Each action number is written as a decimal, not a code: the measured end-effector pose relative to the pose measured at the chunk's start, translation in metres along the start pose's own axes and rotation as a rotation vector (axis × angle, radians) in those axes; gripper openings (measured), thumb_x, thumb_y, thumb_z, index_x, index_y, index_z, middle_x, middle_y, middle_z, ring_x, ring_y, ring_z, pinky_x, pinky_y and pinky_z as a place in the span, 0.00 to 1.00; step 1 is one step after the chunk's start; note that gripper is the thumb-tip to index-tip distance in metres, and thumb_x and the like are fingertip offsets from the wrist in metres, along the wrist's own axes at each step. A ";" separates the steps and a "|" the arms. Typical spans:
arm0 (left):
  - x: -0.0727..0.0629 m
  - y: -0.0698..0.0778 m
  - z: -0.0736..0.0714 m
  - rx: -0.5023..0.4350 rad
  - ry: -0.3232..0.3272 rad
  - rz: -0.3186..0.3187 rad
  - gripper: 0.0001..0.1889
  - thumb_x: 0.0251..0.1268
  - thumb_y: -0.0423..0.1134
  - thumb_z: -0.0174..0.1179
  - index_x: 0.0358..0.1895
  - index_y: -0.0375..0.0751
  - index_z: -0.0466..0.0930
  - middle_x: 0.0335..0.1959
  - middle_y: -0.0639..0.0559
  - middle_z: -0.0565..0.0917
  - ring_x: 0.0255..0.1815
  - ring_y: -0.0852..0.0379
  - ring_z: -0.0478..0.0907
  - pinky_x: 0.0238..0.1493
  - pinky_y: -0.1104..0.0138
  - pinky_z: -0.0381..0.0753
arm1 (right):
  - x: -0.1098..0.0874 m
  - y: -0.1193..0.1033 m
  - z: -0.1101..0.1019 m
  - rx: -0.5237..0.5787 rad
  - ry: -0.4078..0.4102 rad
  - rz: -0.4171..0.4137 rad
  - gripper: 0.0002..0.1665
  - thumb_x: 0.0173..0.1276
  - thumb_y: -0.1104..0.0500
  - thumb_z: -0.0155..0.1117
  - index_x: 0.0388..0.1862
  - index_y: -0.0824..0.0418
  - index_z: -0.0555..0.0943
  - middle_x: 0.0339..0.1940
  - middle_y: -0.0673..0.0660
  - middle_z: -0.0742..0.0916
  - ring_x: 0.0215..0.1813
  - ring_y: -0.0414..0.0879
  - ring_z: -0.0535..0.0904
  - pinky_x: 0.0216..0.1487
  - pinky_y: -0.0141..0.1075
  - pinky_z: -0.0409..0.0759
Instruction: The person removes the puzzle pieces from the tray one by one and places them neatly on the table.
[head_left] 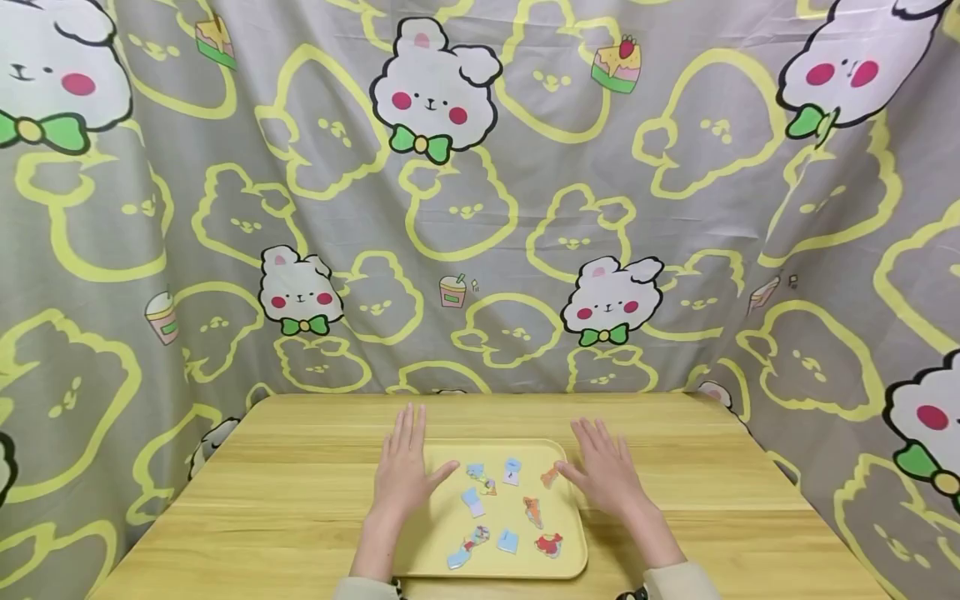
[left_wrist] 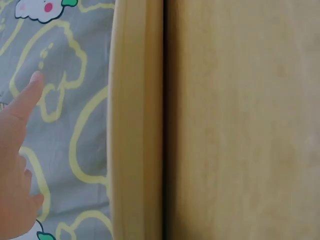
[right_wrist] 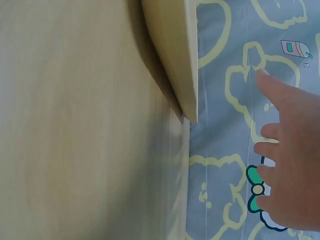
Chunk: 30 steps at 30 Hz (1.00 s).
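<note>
A yellow tray [head_left: 525,567] lies on the wooden table, holding several small flat picture pieces, among them a red piece [head_left: 549,545], an orange piece [head_left: 533,512] and a light blue piece [head_left: 507,542]. My left hand [head_left: 405,475] is over the tray's left side, fingers straight and thumb spread toward the pieces. Over the right edge is my right hand [head_left: 606,475], its fingers extended and its thumb overlapping a small orange piece [head_left: 550,476]. Neither hand holds anything. The left wrist view has part of the left hand [left_wrist: 17,160]; the right wrist view catches the right hand [right_wrist: 295,160].
The wooden table [head_left: 285,475] extends around the tray on both sides. Behind it hangs a grey curtain [head_left: 360,208] with yellow outlines and white cartoon animals, continuing along the left and right. In both wrist views the tray's raised side stands beside the table surface.
</note>
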<state>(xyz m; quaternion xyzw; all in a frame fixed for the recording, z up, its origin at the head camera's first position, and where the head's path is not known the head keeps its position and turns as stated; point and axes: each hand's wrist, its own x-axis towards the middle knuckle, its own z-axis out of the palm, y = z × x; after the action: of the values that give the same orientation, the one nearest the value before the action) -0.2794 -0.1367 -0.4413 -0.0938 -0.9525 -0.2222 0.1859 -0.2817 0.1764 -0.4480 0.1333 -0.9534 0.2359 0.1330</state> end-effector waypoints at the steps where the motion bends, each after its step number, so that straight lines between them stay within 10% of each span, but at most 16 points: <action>1: 0.000 -0.002 0.000 -0.005 0.007 0.002 0.53 0.61 0.58 0.63 0.79 0.38 0.42 0.81 0.37 0.43 0.81 0.37 0.42 0.79 0.41 0.46 | 0.000 -0.001 0.001 0.008 -0.001 -0.008 0.45 0.71 0.43 0.59 0.76 0.67 0.58 0.76 0.71 0.63 0.79 0.70 0.49 0.74 0.71 0.40; 30: -0.012 -0.044 -0.009 -0.276 -0.054 -0.119 0.48 0.59 0.44 0.68 0.76 0.29 0.50 0.78 0.34 0.52 0.78 0.35 0.52 0.77 0.45 0.55 | 0.007 -0.007 0.012 0.039 -0.154 -0.039 0.34 0.69 0.49 0.63 0.68 0.67 0.70 0.67 0.68 0.76 0.70 0.68 0.68 0.71 0.69 0.58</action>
<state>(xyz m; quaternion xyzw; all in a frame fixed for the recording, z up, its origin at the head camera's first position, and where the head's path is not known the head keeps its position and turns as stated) -0.2767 -0.1810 -0.4555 -0.0679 -0.9214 -0.3592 0.1319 -0.2885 0.1634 -0.4534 0.1720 -0.9533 0.2407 0.0613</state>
